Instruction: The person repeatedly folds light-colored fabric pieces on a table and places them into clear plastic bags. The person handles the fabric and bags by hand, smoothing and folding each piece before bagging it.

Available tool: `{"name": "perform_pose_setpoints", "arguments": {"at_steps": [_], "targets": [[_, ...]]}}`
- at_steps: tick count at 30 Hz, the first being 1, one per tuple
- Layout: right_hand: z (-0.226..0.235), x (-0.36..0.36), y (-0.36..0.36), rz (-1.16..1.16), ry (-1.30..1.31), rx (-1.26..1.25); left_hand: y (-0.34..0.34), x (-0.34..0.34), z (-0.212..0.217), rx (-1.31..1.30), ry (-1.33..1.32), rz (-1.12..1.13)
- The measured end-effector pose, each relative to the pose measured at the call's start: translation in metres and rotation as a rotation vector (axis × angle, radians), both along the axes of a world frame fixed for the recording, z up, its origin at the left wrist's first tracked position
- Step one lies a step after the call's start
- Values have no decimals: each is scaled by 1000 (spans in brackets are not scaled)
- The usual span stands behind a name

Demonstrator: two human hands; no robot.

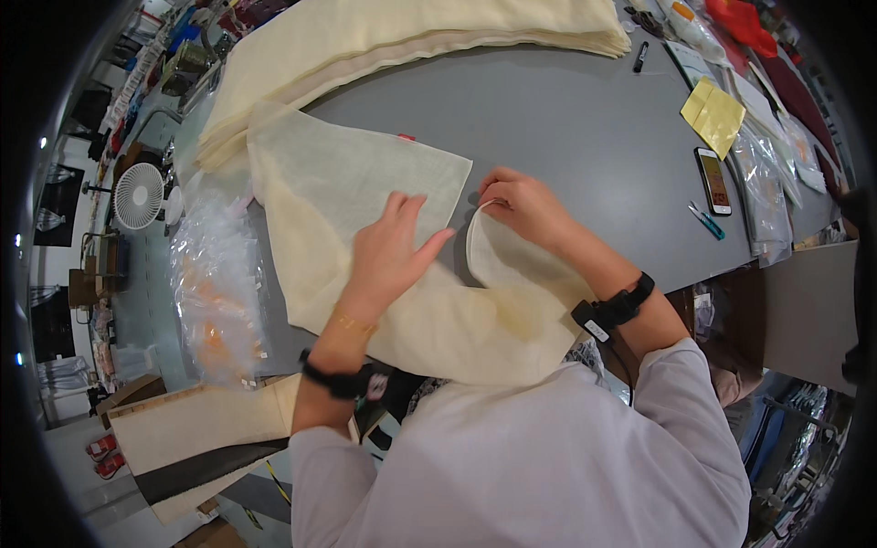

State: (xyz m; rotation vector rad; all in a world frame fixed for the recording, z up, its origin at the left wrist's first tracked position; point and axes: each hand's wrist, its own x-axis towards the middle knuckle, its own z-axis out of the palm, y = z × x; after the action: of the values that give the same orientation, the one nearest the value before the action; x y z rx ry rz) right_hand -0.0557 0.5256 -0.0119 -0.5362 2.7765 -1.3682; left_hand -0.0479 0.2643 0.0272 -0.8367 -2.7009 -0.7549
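Two hands of mine show in the head view. My right hand (523,208) pinches an edge of the cream cloth (438,324), fingertips together, seemingly to keep that edge raised; my left hand (385,251) has thumb and fingers apart above it, contact unclear. The cloth lies beneath both, spilling over the worktop (548,119)'s near edge; a fabric stack (429,23) lines its far edge, probably leaving me room.

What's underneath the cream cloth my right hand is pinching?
The grey table shows faintly through the cream cloth near its far edge and beyond its sides. Anything else beneath is covered, so I can't tell.
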Motion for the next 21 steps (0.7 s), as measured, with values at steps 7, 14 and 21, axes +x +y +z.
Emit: {"name": "perform_pose_setpoints", "arguments": {"at_steps": [7,14,21], "targets": [[-4,-15,9,-5,-30,-21,34,-48,-48,161,-160,81],[-14,-51,-28,253,196,-158,12,-43,-41,339,-296,-49],[55,-69,69,-260,544,-66,-115,-31,80,-304,142,-226]]}}
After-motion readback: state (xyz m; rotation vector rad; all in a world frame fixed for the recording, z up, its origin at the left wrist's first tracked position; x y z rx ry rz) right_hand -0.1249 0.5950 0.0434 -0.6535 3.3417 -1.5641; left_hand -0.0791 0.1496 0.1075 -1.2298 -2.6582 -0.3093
